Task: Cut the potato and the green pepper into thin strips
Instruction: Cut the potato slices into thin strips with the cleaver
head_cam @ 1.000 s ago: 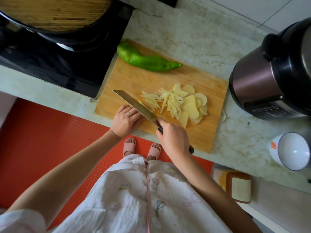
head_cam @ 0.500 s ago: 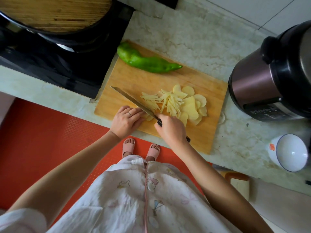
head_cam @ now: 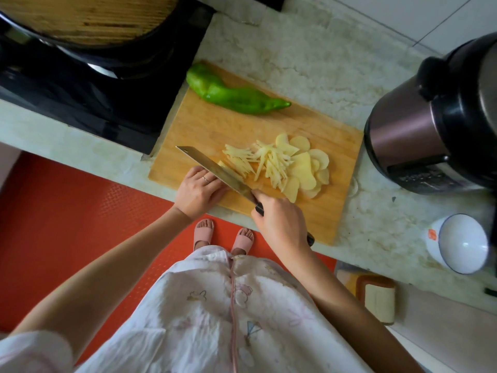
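Fingers (head_cam: 267, 207) of the right hand (head_cam: 281, 224) wrap the cleaver (head_cam: 212, 166) handle, its blade just beside potato strips (head_cam: 259, 160) and potato slices (head_cam: 306, 168) on the wooden cutting board (head_cam: 204, 130), while the left hand (head_cam: 200, 191) rests curled fingers against the blade, anything beneath them hidden, and the whole green pepper (head_cam: 234, 96) lies at the board's far edge.

- A pale, marbled stone countertop (head_cam: 295, 49) runs across the view under soft, even light, with crumbs and smears on its right part.
- A black stove (head_cam: 113, 98) sits in it at the left. On the stove stands a dark pan (head_cam: 129, 57) under a round wooden lid (head_cam: 88, 14).
- At the right stands an electric cooker (head_cam: 419, 130) with a brownish metal body and a black top.
- Near it, closer to the front edge, is a white bowl (head_cam: 462, 243) with a thin blue rim.
- White wall tiles (head_cam: 443, 14) fill the top right corner.
- Below the counter, the floor (head_cam: 67, 211) is orange-red and finely textured.
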{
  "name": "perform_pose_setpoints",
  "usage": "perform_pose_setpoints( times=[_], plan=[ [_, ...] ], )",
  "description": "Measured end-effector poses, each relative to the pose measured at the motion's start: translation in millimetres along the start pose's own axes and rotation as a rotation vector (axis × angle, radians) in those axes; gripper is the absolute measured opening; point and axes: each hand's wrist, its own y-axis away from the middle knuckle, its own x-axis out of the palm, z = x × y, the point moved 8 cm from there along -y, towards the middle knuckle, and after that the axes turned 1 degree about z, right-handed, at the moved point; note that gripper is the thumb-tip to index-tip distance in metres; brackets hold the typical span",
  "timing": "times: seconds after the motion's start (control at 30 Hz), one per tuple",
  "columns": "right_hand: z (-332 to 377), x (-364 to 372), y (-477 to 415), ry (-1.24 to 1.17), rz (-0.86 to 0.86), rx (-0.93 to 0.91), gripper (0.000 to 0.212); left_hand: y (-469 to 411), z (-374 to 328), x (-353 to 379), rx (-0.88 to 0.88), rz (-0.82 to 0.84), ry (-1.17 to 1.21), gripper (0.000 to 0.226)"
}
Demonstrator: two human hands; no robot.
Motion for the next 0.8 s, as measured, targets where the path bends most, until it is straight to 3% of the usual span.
perform_pose_setpoints(
  times=[0.8],
  plan=[
    [-4,16,-16,-0.005,0.050,0.053,0.027,4,5,7,-0.018,0.057,0.008,0.015]
  ],
)
